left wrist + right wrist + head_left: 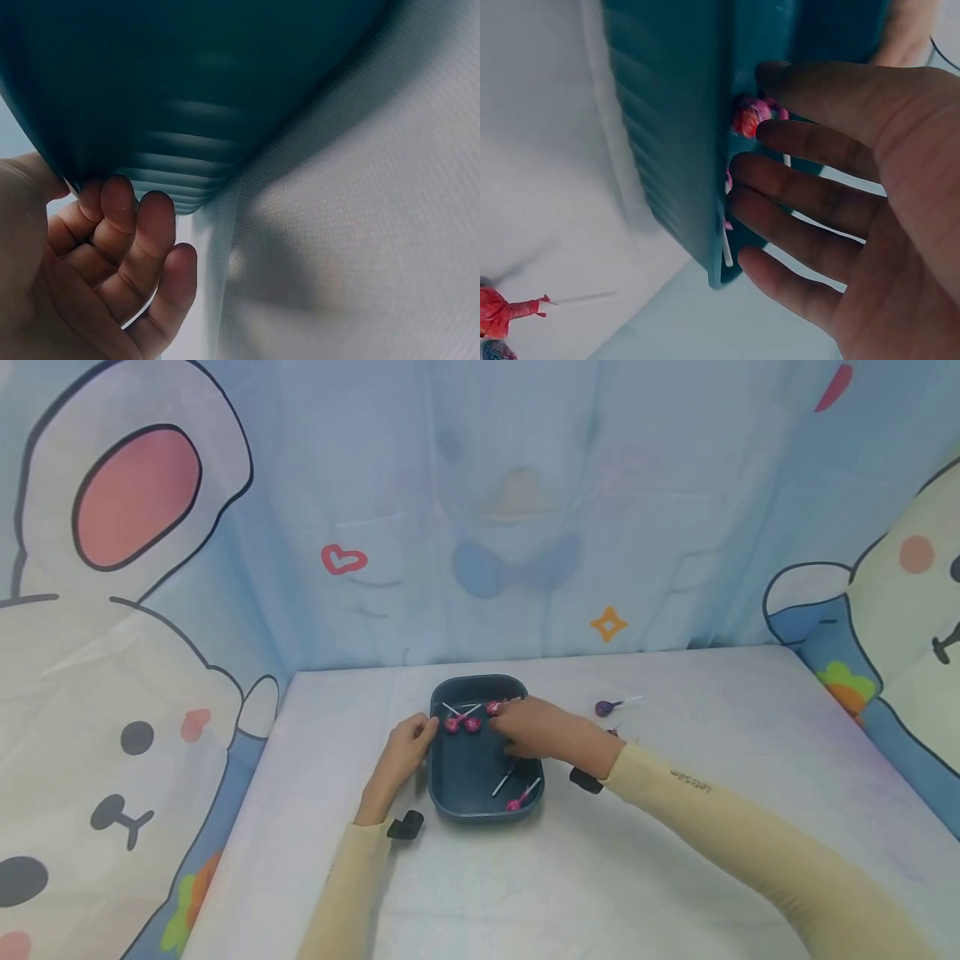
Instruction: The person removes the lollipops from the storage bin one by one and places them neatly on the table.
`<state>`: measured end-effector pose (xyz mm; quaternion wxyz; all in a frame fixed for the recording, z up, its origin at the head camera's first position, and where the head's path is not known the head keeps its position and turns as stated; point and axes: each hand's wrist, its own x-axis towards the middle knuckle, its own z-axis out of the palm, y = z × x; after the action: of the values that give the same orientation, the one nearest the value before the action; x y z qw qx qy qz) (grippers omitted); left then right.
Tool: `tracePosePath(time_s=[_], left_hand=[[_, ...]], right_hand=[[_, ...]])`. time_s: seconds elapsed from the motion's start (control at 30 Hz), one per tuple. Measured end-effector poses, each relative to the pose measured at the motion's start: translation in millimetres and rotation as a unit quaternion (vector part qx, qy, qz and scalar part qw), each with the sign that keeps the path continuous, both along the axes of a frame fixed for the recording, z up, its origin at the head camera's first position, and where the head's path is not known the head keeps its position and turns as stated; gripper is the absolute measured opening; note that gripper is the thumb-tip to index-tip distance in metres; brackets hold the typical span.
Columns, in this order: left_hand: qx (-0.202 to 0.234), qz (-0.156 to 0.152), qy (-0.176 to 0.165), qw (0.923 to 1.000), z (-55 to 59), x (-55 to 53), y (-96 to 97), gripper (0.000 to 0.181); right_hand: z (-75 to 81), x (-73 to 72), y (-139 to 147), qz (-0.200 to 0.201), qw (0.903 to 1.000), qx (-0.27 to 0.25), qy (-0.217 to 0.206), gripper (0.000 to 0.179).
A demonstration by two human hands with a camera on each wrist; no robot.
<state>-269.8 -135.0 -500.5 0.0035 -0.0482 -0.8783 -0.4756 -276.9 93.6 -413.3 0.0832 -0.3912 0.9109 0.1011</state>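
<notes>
A dark teal tray [461, 772] holds several wrapped lollipops. My left hand [407, 748] grips the tray's left rim, thumb above and curled fingers [156, 225] against its outer wall. Over the tray's right side reaches my right hand [551, 731], fingers loosely spread. In the right wrist view, a pink-red lollipop [750, 116] shows close to the thumb and index fingertips. Two pink lollipops [472, 724] lie with crossed sticks at the tray's upper left. Another pink lollipop [514, 804] rests at the near right corner, below a white stick [502, 782] whose head is partly hidden.
To the tray's right, a dark purple lollipop [604, 708] lies on the white-covered table [465, 893]. Beside it, a red-wrapped lollipop [502, 311] is mostly hidden by my right arm in the head view. A printed blue curtain [517, 627] stands behind the table.
</notes>
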Motion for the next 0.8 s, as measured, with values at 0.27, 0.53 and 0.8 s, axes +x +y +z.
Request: tracePosePath(time_s=[0.27,0.53,0.8], left_hand=[[-0.002,0.001,-0.001,1.0000,0.4,0.7,0.3,0.032],[-0.001,-0.001,0.000,1.0000,1.1,0.3,-0.1,0.032],[-0.001,-0.001,-0.005,1.0000,1.2,0.5,0.3,0.032]], right_hand=[[-10.7,9.0,-6,0.011,0.9995,0.028,0.006,0.028],[-12.8,14.2,-8,0.022,0.9985,0.048,0.011,0.024],[-18.9,11.8,-11,0.021,0.9968,0.076,0.015,0.023]])
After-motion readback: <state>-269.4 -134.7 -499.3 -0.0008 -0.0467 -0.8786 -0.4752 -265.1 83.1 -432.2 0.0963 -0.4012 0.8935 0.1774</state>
